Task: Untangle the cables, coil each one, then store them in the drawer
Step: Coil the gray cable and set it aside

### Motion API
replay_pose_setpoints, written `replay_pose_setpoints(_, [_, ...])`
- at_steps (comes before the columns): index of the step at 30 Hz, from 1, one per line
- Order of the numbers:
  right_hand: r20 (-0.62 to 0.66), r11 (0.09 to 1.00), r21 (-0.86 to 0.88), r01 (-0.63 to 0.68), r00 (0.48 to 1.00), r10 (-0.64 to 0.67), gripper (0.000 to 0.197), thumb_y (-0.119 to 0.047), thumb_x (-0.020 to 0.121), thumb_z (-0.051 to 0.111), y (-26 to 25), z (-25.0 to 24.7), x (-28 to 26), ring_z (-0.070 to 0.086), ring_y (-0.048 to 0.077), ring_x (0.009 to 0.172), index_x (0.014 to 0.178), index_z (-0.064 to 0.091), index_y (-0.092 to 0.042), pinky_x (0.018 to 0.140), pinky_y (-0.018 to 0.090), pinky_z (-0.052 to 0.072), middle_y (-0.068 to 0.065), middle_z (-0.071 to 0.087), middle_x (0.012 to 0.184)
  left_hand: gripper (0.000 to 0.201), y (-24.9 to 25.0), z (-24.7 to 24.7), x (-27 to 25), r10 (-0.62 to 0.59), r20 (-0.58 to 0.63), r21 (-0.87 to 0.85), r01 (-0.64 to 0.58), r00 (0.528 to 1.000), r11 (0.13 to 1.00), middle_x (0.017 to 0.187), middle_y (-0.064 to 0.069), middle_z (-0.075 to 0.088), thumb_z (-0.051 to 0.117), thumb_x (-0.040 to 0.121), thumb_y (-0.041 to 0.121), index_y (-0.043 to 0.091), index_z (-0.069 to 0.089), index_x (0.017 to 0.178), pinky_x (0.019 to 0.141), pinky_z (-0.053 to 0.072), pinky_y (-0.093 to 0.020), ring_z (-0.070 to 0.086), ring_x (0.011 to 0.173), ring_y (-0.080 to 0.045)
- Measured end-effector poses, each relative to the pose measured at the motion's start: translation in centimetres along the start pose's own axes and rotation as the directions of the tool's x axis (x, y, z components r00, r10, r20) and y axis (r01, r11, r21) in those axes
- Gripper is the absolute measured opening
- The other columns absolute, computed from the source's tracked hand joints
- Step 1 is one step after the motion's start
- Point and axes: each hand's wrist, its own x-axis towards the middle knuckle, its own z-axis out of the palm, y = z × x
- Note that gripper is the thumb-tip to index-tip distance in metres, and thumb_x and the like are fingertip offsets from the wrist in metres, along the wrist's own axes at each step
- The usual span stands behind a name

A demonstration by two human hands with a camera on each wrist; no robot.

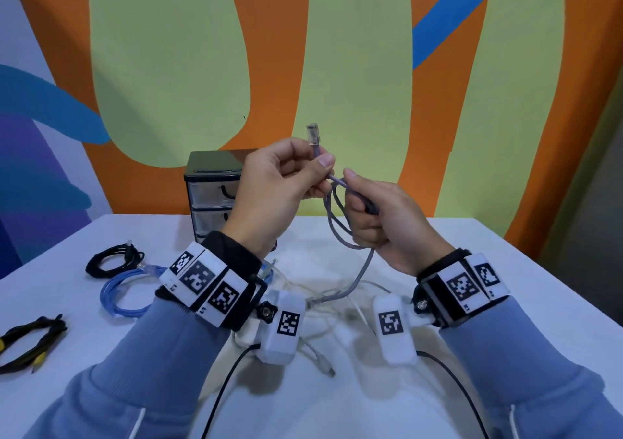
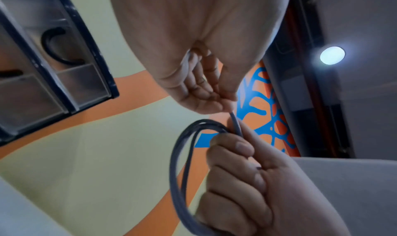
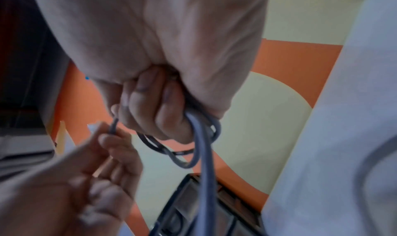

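Observation:
Both hands hold a grey-purple network cable (image 1: 332, 224) above the table. My left hand (image 1: 320, 165) pinches it between thumb and fingers just under its clear plug (image 1: 312, 133), which points up. Close to the right, my right hand (image 1: 362, 211) grips a couple of coiled loops in its fist. The cable's tail drops to the table among pale cables. From the left wrist view, the left hand (image 2: 206, 90) pinches the cable (image 2: 177, 171) above the right hand (image 2: 242, 180). The right wrist view has the right hand (image 3: 154, 103) closed round the loops (image 3: 203, 148). The small drawer unit (image 1: 210, 189) stands behind my left hand, drawers shut.
On the white table (image 1: 505, 304) at the left lie a coiled black cable (image 1: 113, 261), a coiled blue cable (image 1: 123, 295) and a black-and-yellow cable (image 1: 30, 341). A loose tangle of white cables (image 1: 337, 307) lies between my wrists. A painted wall stands behind.

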Motion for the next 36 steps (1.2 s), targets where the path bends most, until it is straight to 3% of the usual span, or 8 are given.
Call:
replay_pose_setpoints(9, [0.062,0.999,0.014,-0.048,0.997,0.047,0.049,-0.045,0.108,0.047,0.5,1.2,0.4,0.010,0.011,0.048,0.068,0.034,-0.020,0.043,0.022,0.010,-0.004,0.015,0.062,0.014,0.5,0.0,0.2,0.134,-0.200,0.025,-0.132,0.971,0.991,0.082,-0.012,0.072,0.074,0.097,0.003,-0.008,0.069,0.106,0.072,0.060,-0.031,0.065,0.065,-0.017])
replay_pose_setpoints(14, [0.132,0.984,0.140,-0.108,0.987,0.090,0.052,-0.048,0.105,0.046,0.2,1.2,-0.3,0.005,0.012,0.044,0.068,0.022,-0.021,0.045,0.029,0.004,-0.005,0.011,0.055,0.048,0.0,-0.4,0.0,-0.037,-0.147,-0.050,0.030,0.988,0.998,0.081,-0.013,0.076,0.082,0.092,0.009,0.017,0.054,0.131,0.071,0.058,-0.031,0.069,0.068,-0.021])
replay_pose_setpoints(17, [0.147,0.949,0.283,-0.141,0.984,0.102,0.053,-0.047,0.105,0.045,-0.2,1.0,-0.6,0.002,0.013,0.041,0.061,0.027,-0.023,0.042,0.027,0.004,-0.006,0.009,0.052,0.018,-0.3,0.1,-0.4,0.035,-0.081,0.151,-0.022,0.996,0.988,0.076,-0.015,0.072,0.076,0.099,0.020,0.003,0.074,0.102,0.068,0.057,-0.034,0.064,0.067,-0.017])
replay_pose_setpoints(21, [0.108,0.889,0.441,-0.122,0.991,0.083,0.052,-0.046,0.103,0.048,-0.4,0.1,-0.6,0.003,0.011,0.039,0.065,0.022,-0.024,0.039,0.023,0.007,-0.007,0.008,0.050,0.042,-0.2,0.6,-0.7,-0.013,0.082,0.261,-0.009,0.997,0.965,0.074,-0.016,0.057,0.067,0.102,0.047,0.008,0.081,0.089,0.079,0.057,-0.048,0.051,0.076,-0.019])
replay_pose_setpoints(24, [0.075,0.859,0.503,-0.096,0.995,0.067,0.052,-0.045,0.104,0.047,-0.1,-0.4,-0.4,0.002,0.011,0.037,0.060,0.026,-0.025,0.038,0.022,0.005,-0.008,0.007,0.047,0.025,0.1,0.6,-1.1,-0.115,0.246,0.250,0.051,0.962,0.967,0.101,-0.001,0.079,0.076,0.097,0.033,0.014,0.083,0.112,0.093,0.059,-0.038,0.071,0.092,-0.019])
replay_pose_setpoints(27, [0.019,0.859,0.508,-0.068,0.998,0.067,0.050,-0.045,0.103,0.050,0.1,-0.3,0.0,0.007,0.008,0.034,0.061,0.036,-0.021,0.035,0.022,0.008,-0.009,0.013,0.043,0.022,-0.5,0.7,-1.2,-0.117,0.215,0.244,0.062,0.970,0.968,0.107,-0.011,0.082,0.081,0.094,0.013,0.008,0.080,0.115,0.103,0.058,-0.048,0.076,0.107,-0.032])
replay_pose_setpoints(31, [-0.155,0.898,0.438,0.038,0.987,0.034,0.037,-0.041,0.104,0.058,0.6,-0.3,0.7,0.015,0.006,0.035,0.076,0.062,-0.015,0.036,0.020,0.014,-0.008,0.018,0.048,0.036,-0.6,1.3,-1.3,-0.126,0.113,0.099,0.116,0.986,0.988,0.092,-0.025,0.074,0.080,0.092,0.007,0.015,0.073,0.127,0.094,0.057,-0.036,0.069,0.089,-0.023])
replay_pose_setpoints(36, [-0.171,0.934,0.349,0.079,0.985,-0.019,0.022,-0.036,0.099,0.069,0.6,-0.7,0.5,0.014,0.008,0.047,0.113,0.067,-0.018,0.040,0.020,0.015,-0.004,0.018,0.064,0.040,-0.4,1.3,-1.4,-0.266,0.165,-0.116,0.287,0.950,0.951,0.086,-0.014,0.054,0.068,0.094,-0.001,0.017,0.073,0.129,0.080,0.046,-0.031,0.049,0.076,-0.018])
